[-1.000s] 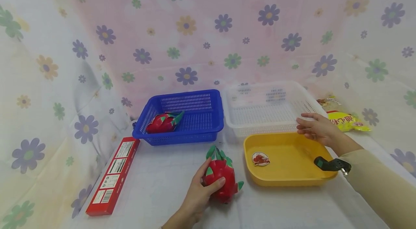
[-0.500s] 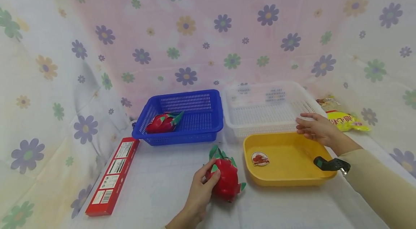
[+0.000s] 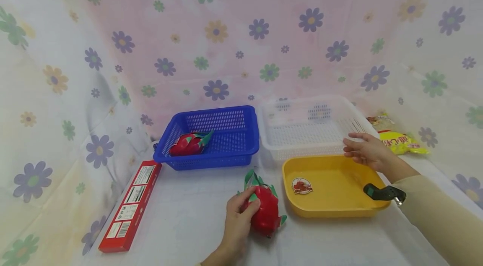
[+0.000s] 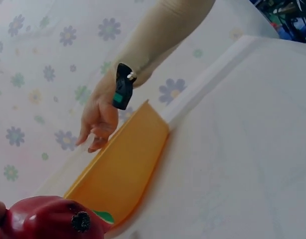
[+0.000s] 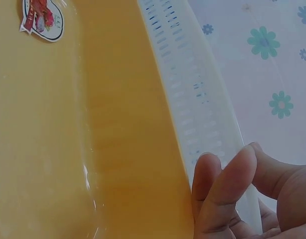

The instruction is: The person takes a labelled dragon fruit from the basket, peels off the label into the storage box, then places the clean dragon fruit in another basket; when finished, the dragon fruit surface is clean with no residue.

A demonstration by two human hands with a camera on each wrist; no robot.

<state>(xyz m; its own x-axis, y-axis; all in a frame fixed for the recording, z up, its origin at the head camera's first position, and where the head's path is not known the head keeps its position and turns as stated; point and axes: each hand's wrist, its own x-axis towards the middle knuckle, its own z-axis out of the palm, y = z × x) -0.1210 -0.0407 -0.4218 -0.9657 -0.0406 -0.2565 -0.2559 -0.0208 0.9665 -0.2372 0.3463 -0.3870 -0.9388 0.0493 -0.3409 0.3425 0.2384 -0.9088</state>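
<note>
My left hand (image 3: 238,220) pinches a red dragon fruit with green leaf tips (image 3: 266,211) by its left side, thumb on top, left of the yellow tray (image 3: 332,186). In the left wrist view the fruit (image 4: 48,219) fills the bottom left corner, with a fingertip at its edge. Over the tray's back right rim my right hand (image 3: 371,155) hangs with loosely bent fingers, holding nothing. The right wrist view shows its fingers (image 5: 225,191) beside the rims of the tray and the white basket (image 5: 193,99). A dragon fruit sticker (image 3: 302,186) lies in the tray.
At the back left, a blue basket (image 3: 211,160) holds another dragon fruit (image 3: 186,144). The white basket (image 3: 302,148) stands right of it, behind the tray. A red box (image 3: 130,207) lies at the left, and yellow packaging (image 3: 400,142) at the far right.
The left hand has moved slightly right with the dragon fruit, which has turned so that more of its smooth red side shows. The right hand has stayed in nearly the same place.
</note>
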